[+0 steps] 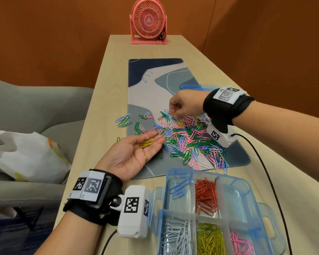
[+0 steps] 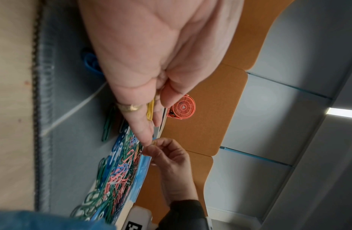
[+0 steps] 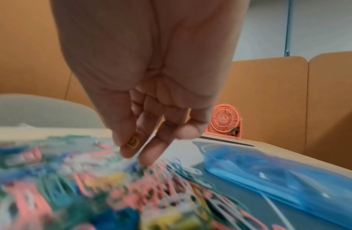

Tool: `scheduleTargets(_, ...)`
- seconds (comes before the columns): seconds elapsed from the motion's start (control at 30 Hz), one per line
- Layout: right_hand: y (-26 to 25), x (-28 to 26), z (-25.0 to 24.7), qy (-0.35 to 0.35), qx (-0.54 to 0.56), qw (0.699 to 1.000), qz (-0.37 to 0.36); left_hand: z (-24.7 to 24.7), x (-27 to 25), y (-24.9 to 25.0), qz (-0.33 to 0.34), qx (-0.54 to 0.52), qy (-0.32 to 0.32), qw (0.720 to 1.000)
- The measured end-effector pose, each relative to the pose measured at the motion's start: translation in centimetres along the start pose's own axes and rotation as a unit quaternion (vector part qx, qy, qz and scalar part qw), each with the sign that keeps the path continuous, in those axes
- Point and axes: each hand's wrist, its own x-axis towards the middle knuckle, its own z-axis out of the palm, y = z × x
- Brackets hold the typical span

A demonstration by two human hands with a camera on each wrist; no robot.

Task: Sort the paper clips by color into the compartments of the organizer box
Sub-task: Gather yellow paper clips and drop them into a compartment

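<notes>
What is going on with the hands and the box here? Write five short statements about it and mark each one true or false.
1. The left hand lies palm up with yellow clips on it. True.
2. The right hand pinches a green clip. False: it pinches a yellow clip.
3. The red clips sit in a far compartment of the box. True.
4. The yellow compartment is empty. False: it already holds many clips.
5. The fan stands on the mat. False: it stands on the table, beyond the mat.
</notes>
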Motion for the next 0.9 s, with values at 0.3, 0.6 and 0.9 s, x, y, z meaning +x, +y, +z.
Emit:
scheduleTargets(0.3,-6.0,-2.0,-0.1,-0.052,0.143,0.984,-0.097,-0.1,0.2,0.0,-0.002,-0.004,-0.01,1.0)
scheduleTargets(0.6,-3.4,-0.5,-0.3,0.008,-0.065,0.998,-0.016,-0.1,0.3,-0.1,-0.004,-0.03,-0.003,1.0)
scheduleTargets(0.9,-0.3,-0.1,1.0,-0.048,-0.09,0.992,0.07,0.2,0.0,-0.1,0.003,-0.007,-0.001,1.0)
